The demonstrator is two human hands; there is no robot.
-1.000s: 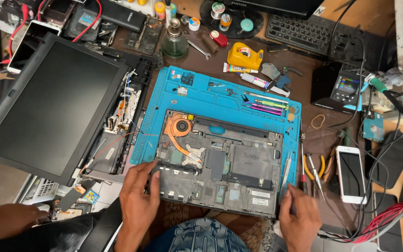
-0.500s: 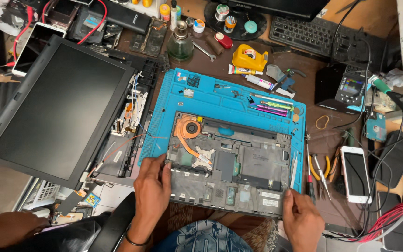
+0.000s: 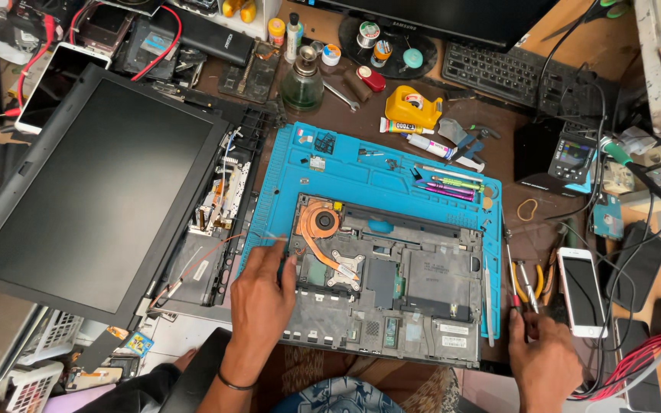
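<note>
I see my left hand (image 3: pixel 262 294) resting on the left edge of the opened laptop base (image 3: pixel 388 283), fingers spread loosely and pointing toward twelve o'clock, the grip closed on nothing that I can make out; a thin pale sliver shows at the fingertips (image 3: pixel 277 243) but I cannot tell whether it is held. The base lies at the centre of the view on a blue repair mat (image 3: pixel 369 164), its copper fan (image 3: pixel 320 222) at ten o'clock of the board and a copper heat pipe running down from it. My right hand (image 3: pixel 548 356) sits at four o'clock of the base, on the bench (image 3: pixel 529 229), its fingers pinched narrow around the lower end of a slim tool (image 3: pixel 524 294) just beside the yellow-handled pliers (image 3: pixel 528 279); I cannot tell what kind of tool it is. A white phone (image 3: pixel 581 291) lies just to the three o'clock side of those pliers. At nine o'clock of the mat lies the detached laptop lid with its dark screen (image 3: pixel 93 191). At twelve o'clock, past the mat, stand a glass bottle (image 3: pixel 302 80) and a yellow tape dispenser (image 3: pixel 413 105), with a black keyboard (image 3: pixel 514 76) at one o'clock
</note>
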